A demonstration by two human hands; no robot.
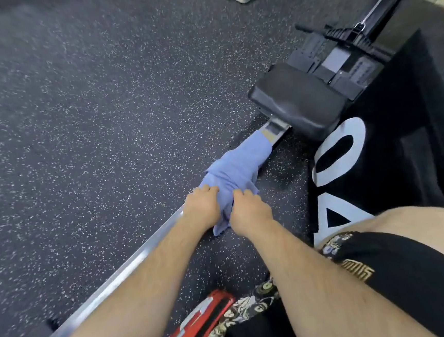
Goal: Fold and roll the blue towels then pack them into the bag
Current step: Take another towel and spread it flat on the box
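A light blue towel (236, 171) lies bunched along the metal rail (112, 282) of a rowing machine. Its far end drapes over the rail near the black seat (298, 102). My left hand (201, 207) grips the towel's near left side with curled fingers. My right hand (248, 210) grips the near right side, close beside the left. The towel's near end pokes out between my wrists. A red and white bag (202, 323) shows at the bottom edge, partly hidden by my left forearm.
Speckled dark rubber floor (90, 112) spreads to the left. A black mat (391, 153) with large white letters lies on the right. The rower's footplates and black beam (350, 49) run up to the top right. My knee in black shorts (411, 254) fills the lower right.
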